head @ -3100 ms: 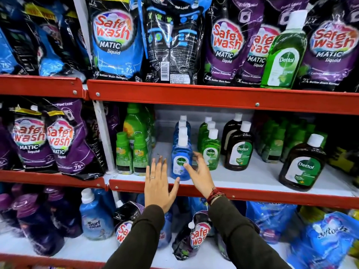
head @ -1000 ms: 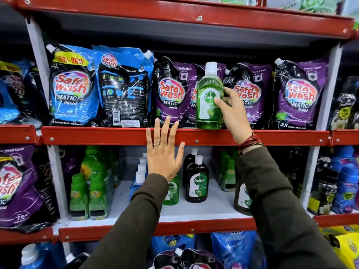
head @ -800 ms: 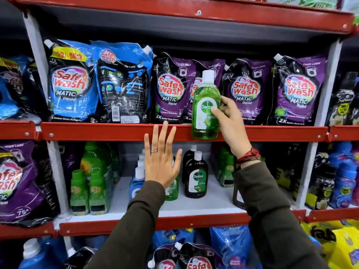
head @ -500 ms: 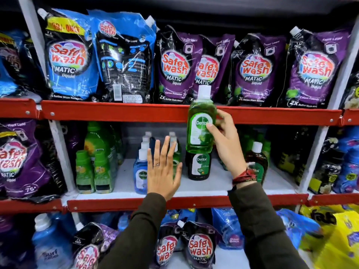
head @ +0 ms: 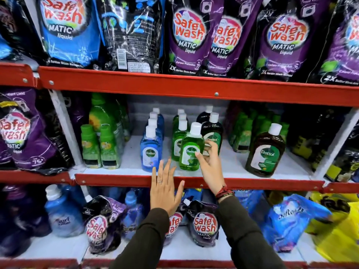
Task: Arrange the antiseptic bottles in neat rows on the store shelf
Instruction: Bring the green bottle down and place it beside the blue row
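My right hand (head: 208, 162) grips a green Dettol bottle (head: 191, 148) with a white cap, upright at the front of the green row (head: 179, 131) on the middle shelf (head: 229, 166). To its left stands a row of blue Dettol bottles (head: 151, 150), to its right a row of dark brown ones (head: 212, 131). A larger brown Dettol bottle (head: 266, 152) stands alone further right. My left hand (head: 165, 189) hovers flat, fingers spread, before the shelf's red front edge (head: 116, 180), holding nothing.
Small green bottles (head: 99, 146) stand at the left of the middle shelf, more green ones (head: 244, 131) behind on the right. Safewash pouches (head: 186, 35) fill the shelf above and lie on the shelf below (head: 204, 228). White uprights (head: 64, 127) bound the bay.
My right hand has brought the green bottle down from the upper shelf to the front of the green row on the middle shelf. My left hand dropped to the shelf edge.
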